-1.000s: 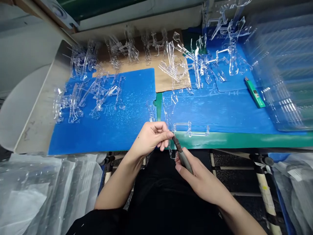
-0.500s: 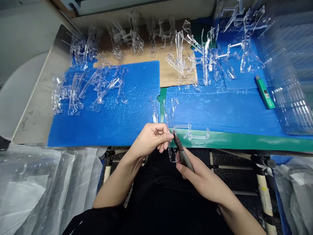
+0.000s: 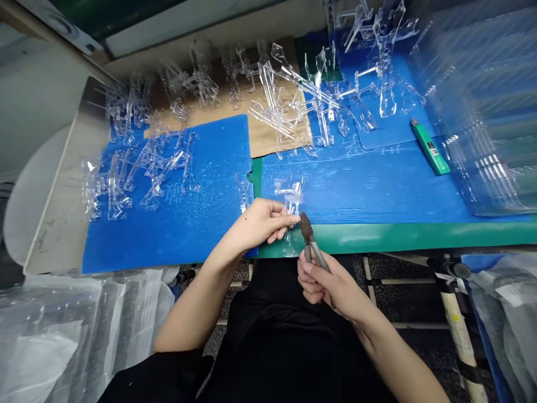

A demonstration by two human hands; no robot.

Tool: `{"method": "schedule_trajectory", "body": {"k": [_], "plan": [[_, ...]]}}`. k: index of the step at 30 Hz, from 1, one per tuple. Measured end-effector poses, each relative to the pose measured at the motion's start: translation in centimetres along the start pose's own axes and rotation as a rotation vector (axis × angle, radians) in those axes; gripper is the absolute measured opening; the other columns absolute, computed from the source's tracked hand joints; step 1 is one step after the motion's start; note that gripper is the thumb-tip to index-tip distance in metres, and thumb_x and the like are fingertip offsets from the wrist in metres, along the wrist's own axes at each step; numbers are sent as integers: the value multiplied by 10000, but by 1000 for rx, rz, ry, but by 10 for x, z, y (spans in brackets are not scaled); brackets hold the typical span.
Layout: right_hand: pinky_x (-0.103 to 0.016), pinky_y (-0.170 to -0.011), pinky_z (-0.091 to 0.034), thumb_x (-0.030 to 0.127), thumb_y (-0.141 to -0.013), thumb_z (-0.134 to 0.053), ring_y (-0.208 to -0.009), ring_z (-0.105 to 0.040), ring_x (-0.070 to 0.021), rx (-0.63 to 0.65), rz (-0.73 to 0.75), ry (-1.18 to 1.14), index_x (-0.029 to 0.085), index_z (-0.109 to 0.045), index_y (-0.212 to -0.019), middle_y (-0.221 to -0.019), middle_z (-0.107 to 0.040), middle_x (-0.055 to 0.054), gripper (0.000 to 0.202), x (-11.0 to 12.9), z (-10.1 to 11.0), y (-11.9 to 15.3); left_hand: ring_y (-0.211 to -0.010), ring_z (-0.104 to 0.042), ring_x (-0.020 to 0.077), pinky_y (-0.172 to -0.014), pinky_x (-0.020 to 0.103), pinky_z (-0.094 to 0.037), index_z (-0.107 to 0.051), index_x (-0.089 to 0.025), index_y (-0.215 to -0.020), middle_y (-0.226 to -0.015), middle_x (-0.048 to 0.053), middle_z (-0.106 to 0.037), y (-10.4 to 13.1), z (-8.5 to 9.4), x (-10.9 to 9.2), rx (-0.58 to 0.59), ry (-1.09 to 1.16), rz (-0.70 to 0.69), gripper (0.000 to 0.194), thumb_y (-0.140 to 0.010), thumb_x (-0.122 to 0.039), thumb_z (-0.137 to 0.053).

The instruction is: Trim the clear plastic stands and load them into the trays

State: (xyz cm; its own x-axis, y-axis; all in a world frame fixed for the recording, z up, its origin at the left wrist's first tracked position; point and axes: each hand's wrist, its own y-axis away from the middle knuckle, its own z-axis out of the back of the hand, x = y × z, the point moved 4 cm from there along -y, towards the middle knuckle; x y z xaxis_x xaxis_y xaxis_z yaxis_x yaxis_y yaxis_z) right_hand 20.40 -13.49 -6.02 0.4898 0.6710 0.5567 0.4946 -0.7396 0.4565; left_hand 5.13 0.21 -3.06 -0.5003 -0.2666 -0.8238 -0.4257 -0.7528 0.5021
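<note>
My left hand (image 3: 262, 224) pinches a clear plastic part (image 3: 292, 206) between thumb and fingers, just above the table's near edge. The upper end of that part is blurred, so its exact shape is hard to make out. In my right hand (image 3: 325, 280) is a pair of cutting pliers (image 3: 306, 228) with grey handles and dark jaws. The handles are spread apart, and the jaw tips point up, close to my left fingertips. Another clear plastic piece (image 3: 243, 193) lies on the blue sheet (image 3: 201, 224), beyond my left hand.
Clear plastic mouldings (image 3: 119, 182) lie in clusters at the left, with more (image 3: 319, 106) across the back. A green utility knife (image 3: 430, 148) rests at the right, beside stacked clear trays (image 3: 499, 168). A brown board (image 3: 277, 143) lies at the back.
The cutting pliers have drawn back from the plastic part, and their handles have spread. My left hand has turned the part; the branched piece that stuck out to the right no longer shows there. The view has shifted.
</note>
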Motion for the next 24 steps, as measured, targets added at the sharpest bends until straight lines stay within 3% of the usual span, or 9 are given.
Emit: {"method": "schedule_trajectory", "body": {"k": [3,7,10,12,14,17,20,22,24], "plan": [[-242,-561,-230,564,-1004,-781,-609,-242,-80,-13,20,-49,251,-468,-980,-790,-386,85,444,-1,10,5,-431,-520,125,-518,249,-388,-623,-193,-657,-498,3,-612,-9,6,-5,-138,-229,32,536,-941,-607,-811],[-260,-572,-240,577,-1035,-741,-610,-251,-89,-32,35,-37,248,-473,-974,-781,-346,85,428,-8,26,27,-594,-660,215,-592,291,-411,-693,-221,-947,-690,9,-730,6,15,-23,-343,-485,9,356,-880,-492,-913],[-278,-604,-314,621,-1087,-646,-638,-337,-117,-107,55,182,245,-531,-1058,-786,-382,69,395,-3,42,47,-726,-687,267,-624,308,-356,-687,-251,-1025,-799,35,-756,22,31,-43,-563,-744,0,333,-969,-548,-827],[-297,-654,-386,626,-1104,-608,-695,-433,-147,-239,102,428,252,-561,-1150,-831,-476,39,380,12,54,57,-808,-705,287,-660,317,-361,-687,-264,-1153,-887,52,-783,20,46,-52,-695,-840,-1,306,-1040,-543,-742],[-322,-706,-435,636,-1095,-599,-759,-515,-179,-399,178,667,260,-572,-1188,-896,-564,6,388,36,64,60,-894,-727,300,-720,330,-413,-673,-255,-1294,-954,67,-802,2,59,-54,-710,-836,-16,365,-1036,-499,-763],[-362,-743,-473,649,-1056,-582,-795,-593,-224,-580,293,911,261,-581,-1157,-937,-637,-27,401,73,71,50,-997,-739,317,-847,373,-497,-695,-202,-1335,-1024,105,-811,-39,73,-48,-642,-740,-65,473,-963,-439,-868],[-412,-751,-494,646,-989,-585,-792,-647,-279,-688,320,1121,266,-587,-1138,-937,-690,-59,409,101,72,33,-1007,-743,311,-917,402,-530,-737,-182,-1285,-1046,133,-811,-68,77,-47,-609,-676,-137,351,-992,-350,-833],[-452,-749,-493,640,-957,-580,-778,-664,-324,-744,320,1311,263,-585,-1177,-883,-692,-75,437,114,73,23,-957,-744,294,-904,398,-540,-772,-169,-1162,-1021,149,-807,-72,76,-49,-579,-670,-139,181,-1015,-273,-777],[-489,-736,-484,646,-964,-550,-815,-683,-386,-819,331,1529,251,-585,-1237,-913,-701,-119,481,127,72,12,-952,-744,289,-901,398,-542,-782,-162,-1078,-1030,164,-804,-60,79,-51,-590,-682,-129,97,-1017,-191,-713]]}}
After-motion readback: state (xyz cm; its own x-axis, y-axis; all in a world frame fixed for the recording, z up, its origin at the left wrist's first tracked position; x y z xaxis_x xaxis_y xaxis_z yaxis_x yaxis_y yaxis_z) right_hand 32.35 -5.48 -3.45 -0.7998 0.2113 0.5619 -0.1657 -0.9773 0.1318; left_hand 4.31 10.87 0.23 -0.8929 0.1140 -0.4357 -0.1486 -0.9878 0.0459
